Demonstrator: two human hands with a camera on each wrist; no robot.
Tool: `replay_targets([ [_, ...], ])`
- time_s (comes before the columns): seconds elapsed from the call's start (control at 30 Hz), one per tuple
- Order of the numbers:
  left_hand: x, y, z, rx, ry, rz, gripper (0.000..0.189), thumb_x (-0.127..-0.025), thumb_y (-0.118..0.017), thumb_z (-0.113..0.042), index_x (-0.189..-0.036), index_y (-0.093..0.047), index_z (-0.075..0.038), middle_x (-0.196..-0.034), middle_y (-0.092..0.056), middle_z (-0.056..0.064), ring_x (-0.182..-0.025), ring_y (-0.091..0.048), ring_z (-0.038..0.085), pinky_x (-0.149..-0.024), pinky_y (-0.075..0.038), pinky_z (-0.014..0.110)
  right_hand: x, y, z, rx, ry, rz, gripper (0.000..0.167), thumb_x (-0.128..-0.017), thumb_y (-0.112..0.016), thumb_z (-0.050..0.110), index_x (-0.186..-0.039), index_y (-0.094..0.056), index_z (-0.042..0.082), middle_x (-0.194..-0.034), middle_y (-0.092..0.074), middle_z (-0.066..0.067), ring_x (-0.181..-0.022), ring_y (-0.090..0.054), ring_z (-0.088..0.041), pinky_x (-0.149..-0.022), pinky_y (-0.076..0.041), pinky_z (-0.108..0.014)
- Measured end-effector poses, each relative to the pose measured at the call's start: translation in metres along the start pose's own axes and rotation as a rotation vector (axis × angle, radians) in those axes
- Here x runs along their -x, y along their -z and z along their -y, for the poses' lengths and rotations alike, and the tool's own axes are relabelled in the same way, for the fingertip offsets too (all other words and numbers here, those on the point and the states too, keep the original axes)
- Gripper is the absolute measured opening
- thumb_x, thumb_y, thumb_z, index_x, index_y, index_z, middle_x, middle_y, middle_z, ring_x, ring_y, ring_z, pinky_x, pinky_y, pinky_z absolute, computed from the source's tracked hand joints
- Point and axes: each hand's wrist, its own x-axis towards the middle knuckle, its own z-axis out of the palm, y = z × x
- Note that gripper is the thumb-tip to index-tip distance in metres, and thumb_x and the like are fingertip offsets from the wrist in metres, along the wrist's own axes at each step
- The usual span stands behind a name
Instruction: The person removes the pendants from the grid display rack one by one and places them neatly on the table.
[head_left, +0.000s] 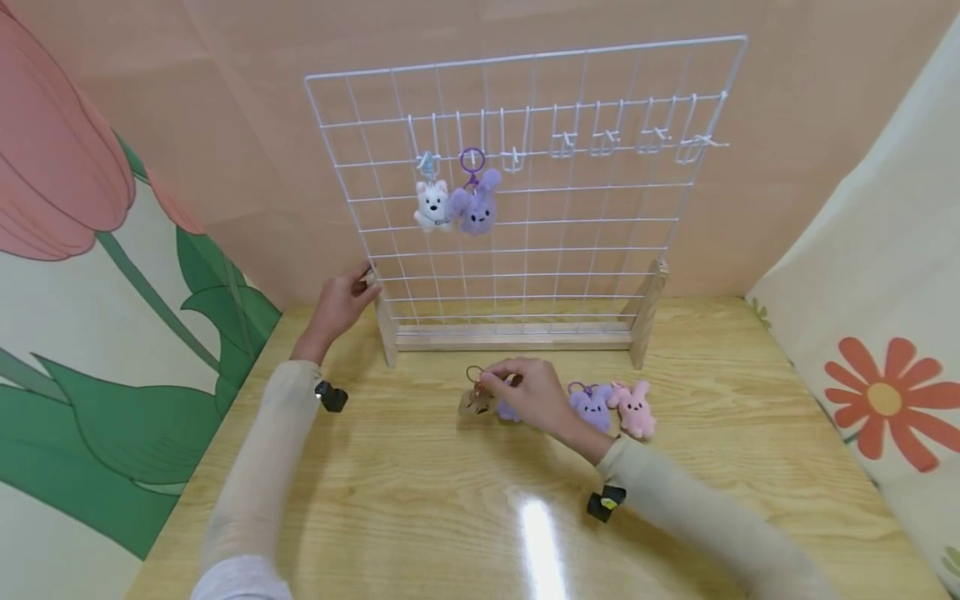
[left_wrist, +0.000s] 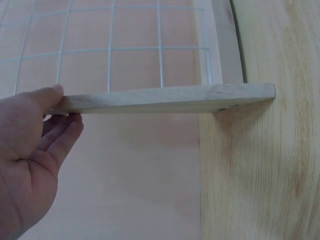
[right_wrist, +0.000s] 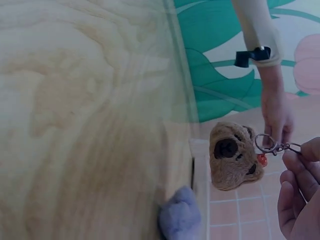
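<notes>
My right hand [head_left: 528, 392] pinches the metal ring and clasp of a brown bear keychain [right_wrist: 232, 156] between thumb and fingers. The furry bear head hangs from it, low in front of the rack. My left hand [head_left: 342, 304] grips the upper end of the left wooden upright [left_wrist: 165, 97] of the rack's stand, thumb on one side and fingers on the other. Close behind the right hand lies a purple plush keychain [head_left: 506, 411], mostly covered. Right of the hand, a purple plush keychain [head_left: 591, 408] and a pink rabbit keychain [head_left: 637, 411] lie side by side on the table.
A white wire grid rack [head_left: 525, 57] stands on a wooden base [head_left: 517, 341] at the back. From its left hooks hang a white dog keychain [head_left: 432, 205] and a purple rabbit keychain [head_left: 480, 210]. Several bare hooks [head_left: 606, 142] continue rightward. Printed cloth surrounds the table.
</notes>
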Motion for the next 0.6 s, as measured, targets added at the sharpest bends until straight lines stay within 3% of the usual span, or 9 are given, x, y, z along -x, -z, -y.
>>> replay_targets([
  [0.23, 0.000, 0.001, 0.000, -0.011, 0.009, 0.007, 0.056, -0.104, -0.063, -0.014, -0.150, -0.043, 0.009, -0.144, -0.053, 0.030, -0.125, -0.061, 0.045, -0.101, -0.056, 0.050, 0.009, -0.011, -0.007, 0.009, -0.025, 0.027, 0.013, -0.098, -0.073, 0.022, -0.093, -0.082, 0.015, -0.088, -0.077, 0.006, -0.061, -0.064, -0.018, -0.049, -0.054, -0.023],
  [0.6, 0.001, 0.001, -0.002, -0.003, 0.010, 0.005, 0.056, -0.103, -0.063, -0.015, -0.150, -0.043, 0.007, -0.143, -0.054, 0.030, -0.125, -0.061, 0.044, -0.102, -0.056, 0.049, 0.017, -0.023, -0.018, -0.007, -0.077, 0.048, 0.008, -0.095, -0.076, 0.018, -0.092, -0.082, 0.015, -0.086, -0.075, 0.003, -0.065, -0.065, -0.010, -0.054, -0.058, -0.023],
])
